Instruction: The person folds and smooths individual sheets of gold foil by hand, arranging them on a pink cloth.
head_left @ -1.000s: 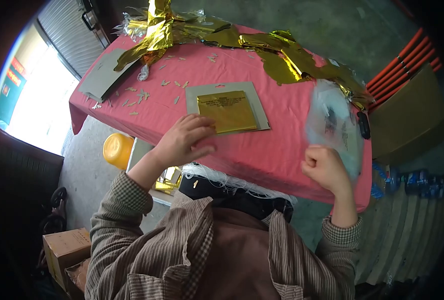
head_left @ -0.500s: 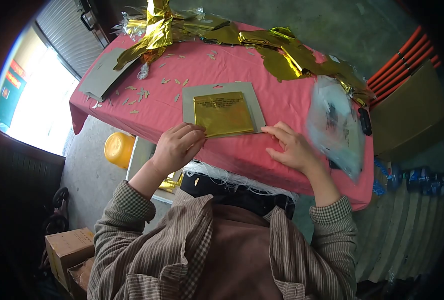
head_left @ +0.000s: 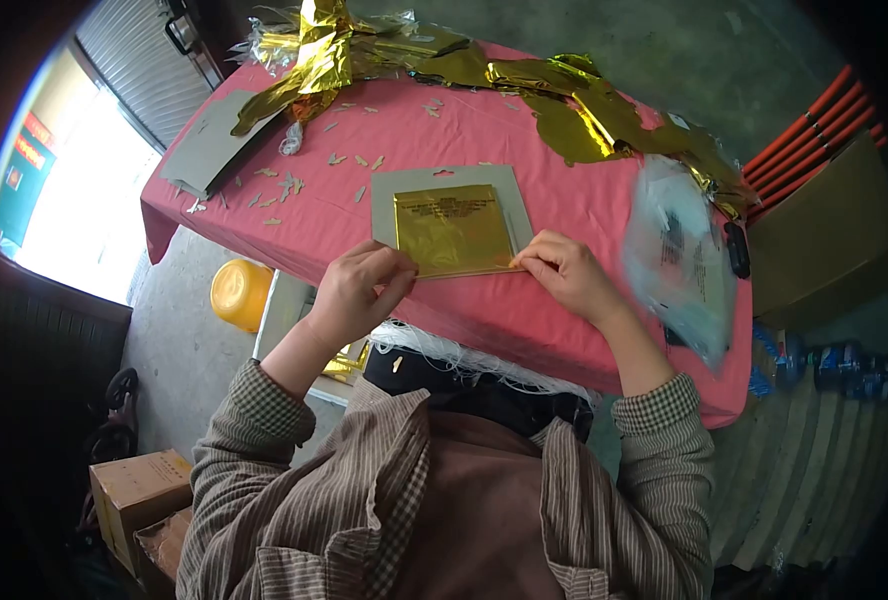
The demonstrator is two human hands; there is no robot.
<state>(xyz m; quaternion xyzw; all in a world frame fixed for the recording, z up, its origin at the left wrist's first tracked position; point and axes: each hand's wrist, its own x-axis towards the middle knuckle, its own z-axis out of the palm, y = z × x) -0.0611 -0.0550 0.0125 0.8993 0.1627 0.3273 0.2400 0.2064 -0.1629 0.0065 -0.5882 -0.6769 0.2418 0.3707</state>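
Note:
A folded square of gold foil (head_left: pixel 454 225) with dark print near its top lies on a grey card (head_left: pixel 524 215) with a hang hole. My left hand (head_left: pixel 369 288) is closed, thumb and fingertips pinched at the foil's near left corner. At the near right corner, my right hand (head_left: pixel 567 275) is closed in a pinch, with the thumb tucked under the index finger. Both sets of fingertips cover parts of the near edge.
Gold foil shapes (head_left: pixel 574 110) lie along the far edge of the pink-covered table (head_left: pixel 314 235). Grey cards (head_left: pixel 214 150) are stacked at the left, near scattered small cut-out pieces (head_left: pixel 289 183). Clear plastic bags (head_left: pixel 679 260) and a black object (head_left: pixel 736 250) lie right. A yellow bucket (head_left: pixel 241 293) stands below.
My right hand has gone from spread fingers at the card's corner to a pinch at the foil's near right corner. My left fingers have shifted slightly along the near edge.

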